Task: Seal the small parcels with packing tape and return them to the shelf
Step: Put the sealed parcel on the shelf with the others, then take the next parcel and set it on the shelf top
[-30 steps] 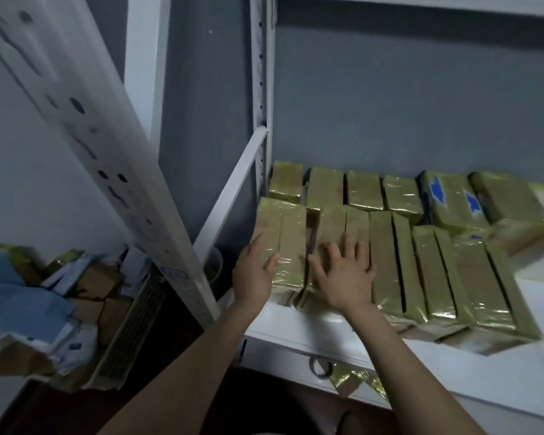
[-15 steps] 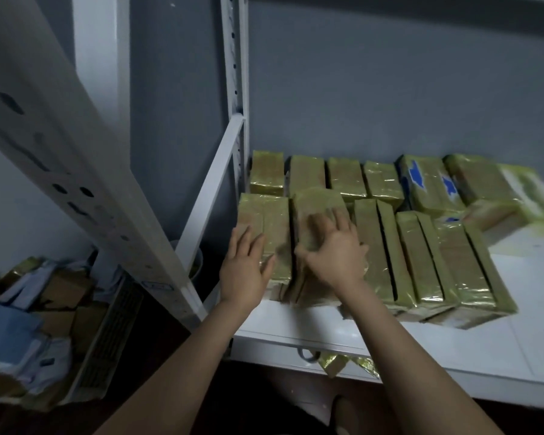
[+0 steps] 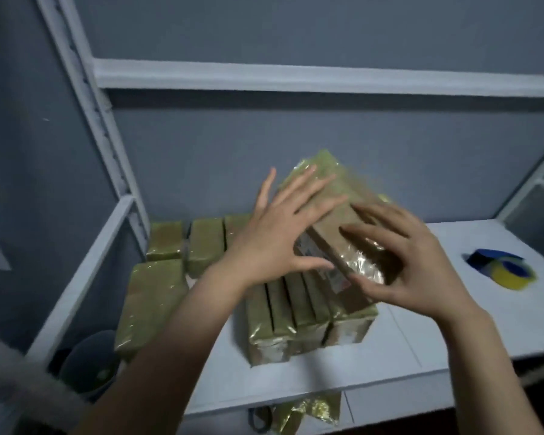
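**On the white shelf, a parcel tipped up between two open hands**

Atop a row of standing parcels (image 3: 277, 312), one small parcel (image 3: 355, 186) sits tilted, its far end raised toward the grey wall (image 3: 296, 136) and its near end down on the row. It is wrapped in glossy, greenish-gold tape, with brown card and a printed label showing through (the print is too blurred to read).

The person's left hand (image 3: 264, 246) lies on the parcel's left face with fingers (image 3: 299, 186) straight and fanned wide, gripping nothing. The right hand (image 3: 412, 265) comes in from the other side, fingers spread and only slightly bent over the shiny near end, thumb at the lower edge. It looks laid against the wrap rather than clamped round it, though motion blur softens the fingertips.

The row underneath stands on edge, packed side by side, near the front of the shelf (image 3: 484, 315). Just to its left another wrapped parcel (image 3: 151, 302) lies flat, and behind that more parcels (image 3: 206, 243) line the back.

Well off to the right on the same shelf lie rolls of tape (image 3: 512, 276), one yellow, one blue, overlapping. A white rail (image 3: 296, 78) crosses above. Below the shelf's front edge hangs a crumple of gold wrap (image 3: 308, 412), and a dark round container (image 3: 88, 362) sits low at the left.
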